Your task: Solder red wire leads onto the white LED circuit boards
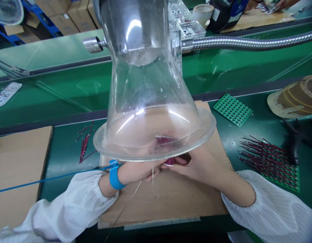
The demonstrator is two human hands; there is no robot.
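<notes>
A bundle of dark red wires (169,161) is between my hands over a cardboard sheet (171,206), partly seen through a clear fume hood. My right hand (205,165) is closed, with thumb and fingers at the bundle's right side. My left hand (138,171), wearing a blue wrist strap (115,177), is closed too and meets the bundle from the left. A thin silvery wire (135,191) trails down from beneath the left hand. The hood's rim and glare hide most of the left fingers.
The clear fume hood (146,84) hangs over my hands on a flexible metal arm (247,43). Loose red wires (84,145) lie left. At right are a green circuit board panel (233,109), a wired panel (272,162) and black-handled pliers (294,141). A co-worker's hand (285,4) shows behind.
</notes>
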